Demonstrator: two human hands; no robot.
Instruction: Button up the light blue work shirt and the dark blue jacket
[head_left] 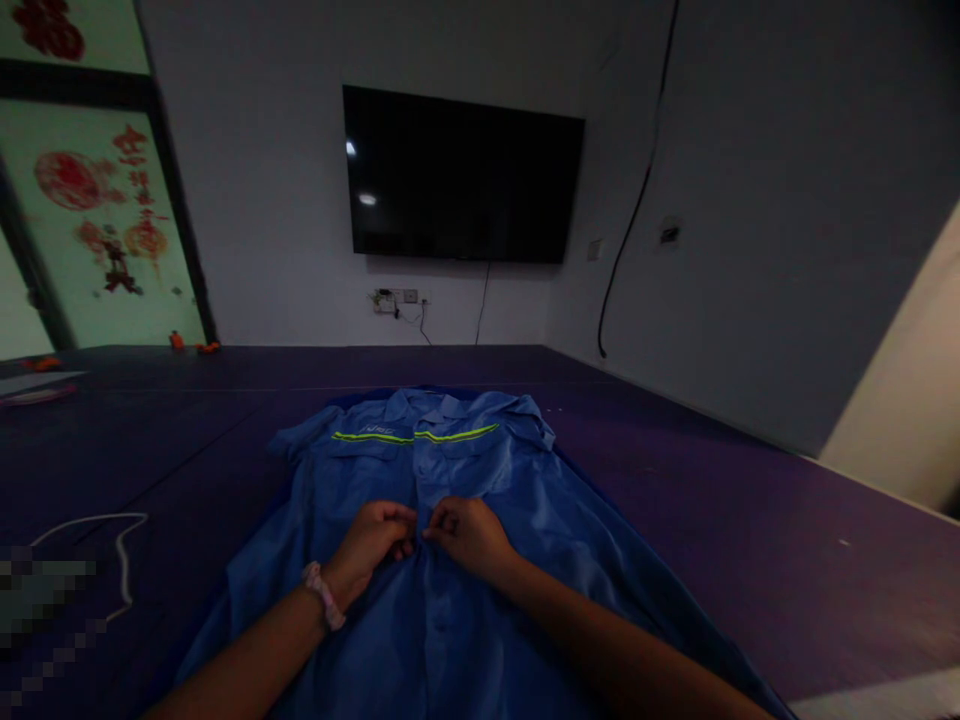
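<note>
Shirt (360,480) laid face up, two hands meeting at its front opening

Taking the view as a clock face, the blue short-sleeved shirt fills six o'clock, spread on a purple surface (757,560). Its collar (426,405) points toward twelve, away from the person, which seems to bring the lower front within easy reach. Lying flat probably keeps the two front halves level, their yellow-green stripes (457,435) nearly in line across the chest.

The left hand (379,540), with a pale band (324,596) at its wrist, sits at the nine o'clock side of the opening; the right hand (469,535) faces it from three. Thumbs and fingertips are drawn together and appear to pinch cloth along the edge, though the light is dim. Working from opposite sides likely lets each hand steady its own half.

A white cable (124,560) curls at eight o'clock, well apart from the hands. A dark television (461,175) hangs at twelve.
</note>
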